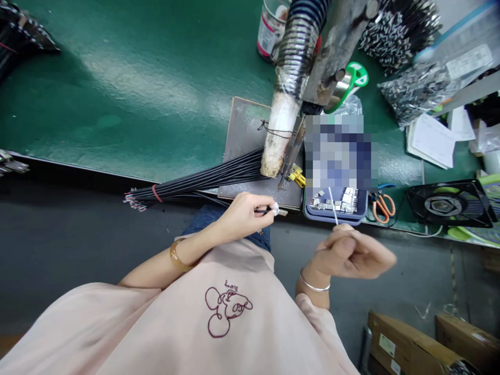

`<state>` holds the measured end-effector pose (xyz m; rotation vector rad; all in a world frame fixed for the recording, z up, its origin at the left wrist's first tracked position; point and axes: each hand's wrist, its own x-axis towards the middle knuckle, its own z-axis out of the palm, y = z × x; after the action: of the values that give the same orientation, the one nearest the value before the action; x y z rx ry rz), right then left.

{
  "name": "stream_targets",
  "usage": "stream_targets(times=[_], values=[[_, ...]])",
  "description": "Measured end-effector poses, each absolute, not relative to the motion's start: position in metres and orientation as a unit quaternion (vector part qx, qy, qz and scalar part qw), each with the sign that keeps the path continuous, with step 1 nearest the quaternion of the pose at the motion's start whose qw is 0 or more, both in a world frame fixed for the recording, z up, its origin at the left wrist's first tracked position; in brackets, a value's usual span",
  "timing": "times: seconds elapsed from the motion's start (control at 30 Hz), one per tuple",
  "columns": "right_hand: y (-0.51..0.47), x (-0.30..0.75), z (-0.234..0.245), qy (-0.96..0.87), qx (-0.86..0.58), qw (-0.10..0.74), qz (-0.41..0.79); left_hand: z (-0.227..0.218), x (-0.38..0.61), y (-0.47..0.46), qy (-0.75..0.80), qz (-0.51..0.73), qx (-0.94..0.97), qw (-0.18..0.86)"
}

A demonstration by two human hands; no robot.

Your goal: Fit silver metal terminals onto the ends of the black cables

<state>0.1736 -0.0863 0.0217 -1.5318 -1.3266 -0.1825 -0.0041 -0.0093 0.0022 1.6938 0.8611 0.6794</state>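
Note:
My left hand [250,214] is closed on a black cable [262,211]. A small metal connector [283,212] with a bit of white at its base sticks out past the fingertips. To the right, my right hand [353,253] is curled shut around a thin white stick [333,205] that points up over a blue tray [335,221]. Several small silver connectors [349,200] lie in this tray, and its upper part is blurred out. Beyond my left hand, a bundle of black cables [203,174], tied with a red band, rests across a grey board [244,125].
A taped duct hose [287,99] and a metal bar [330,57] hang over the board. Orange-handled scissors [383,208] and a black fan [449,203] stand right of the tray. A green-rimmed spool [353,80] and a jar [269,36] are farther back.

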Motion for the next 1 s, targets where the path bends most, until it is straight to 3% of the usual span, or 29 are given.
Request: stream_targets(times=[0.1, 0.2, 0.3, 0.4, 0.57, 0.67, 0.77, 0.9, 1.0], values=[[-0.082, 0.186, 0.034, -0.473, -0.686, 0.545, -0.100, -0.004, -0.011, -0.018, 0.326, 0.282, 0.726, 0.536], [-0.069, 0.210, 0.034, -0.530, -0.745, 0.404, 0.010, -0.007, -0.017, -0.018, 0.311, 0.355, 0.701, 0.535], [-0.051, 0.233, 0.026, -0.587, -0.751, 0.301, 0.027, -0.008, -0.018, -0.004, 0.354, 0.413, 0.745, 0.386], [-0.035, 0.246, 0.022, -0.633, -0.734, 0.239, 0.054, -0.011, -0.010, 0.016, 0.406, 0.348, 0.825, 0.182], [-0.025, 0.253, 0.027, -0.634, -0.756, 0.160, -0.023, -0.018, -0.001, 0.027, 0.403, 0.270, 0.870, 0.089], [-0.026, 0.252, 0.028, -0.636, -0.760, 0.112, -0.076, -0.013, -0.006, 0.017, 0.382, 0.289, 0.869, 0.125], [-0.028, 0.251, 0.024, -0.639, -0.756, 0.106, -0.098, 0.001, -0.017, 0.005, 0.314, 0.290, 0.869, 0.251], [-0.027, 0.258, 0.018, -0.619, -0.757, 0.194, -0.078, 0.016, -0.024, -0.002, 0.176, 0.208, 0.855, 0.442], [-0.027, 0.266, 0.018, -0.600, -0.753, 0.266, -0.053, 0.014, -0.020, -0.003, 0.205, 0.233, 0.792, 0.525]])
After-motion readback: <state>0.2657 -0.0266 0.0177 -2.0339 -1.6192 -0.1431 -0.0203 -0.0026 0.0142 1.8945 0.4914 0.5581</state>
